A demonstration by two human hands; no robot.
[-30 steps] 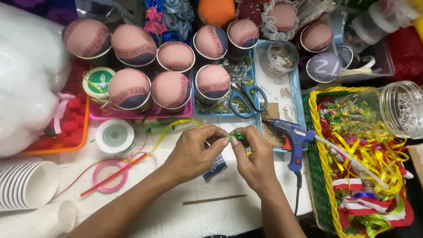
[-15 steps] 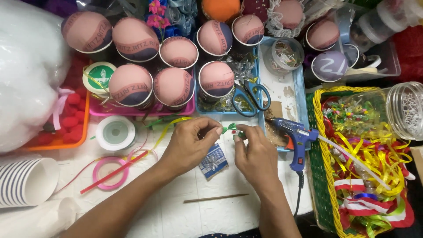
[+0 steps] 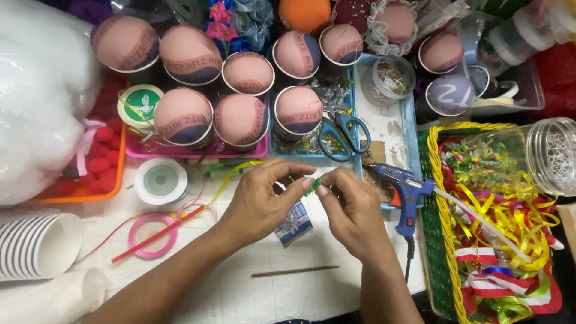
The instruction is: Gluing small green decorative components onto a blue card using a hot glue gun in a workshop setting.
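My left hand (image 3: 264, 201) and my right hand (image 3: 351, 207) meet over the white table, fingertips pinching a small green ribbon piece (image 3: 313, 185) between them. A small blue-and-white packet (image 3: 294, 224) lies on the table just below the hands. To the right lies a blue glue gun (image 3: 403, 193) with a clear glue stick (image 3: 480, 222) pointing out over the basket. A thin brown stick (image 3: 295, 272) rests on the table nearer to me.
Several cups topped with pink fabric domes (image 3: 242, 117) fill the trays behind. Blue scissors (image 3: 342, 135) sit in a blue tray (image 3: 408, 129). A yellow wicker basket (image 3: 437, 198) holds ribbons at right, next to a glass jar (image 3: 549, 156). Paper cups (image 3: 36, 245), a ribbon spool (image 3: 161, 180) and white stuffing (image 3: 36, 90) lie left.
Both hands stay together on the small green piece, with the fingers shifting slightly as they work it. The view has drifted a little; nothing else has moved.
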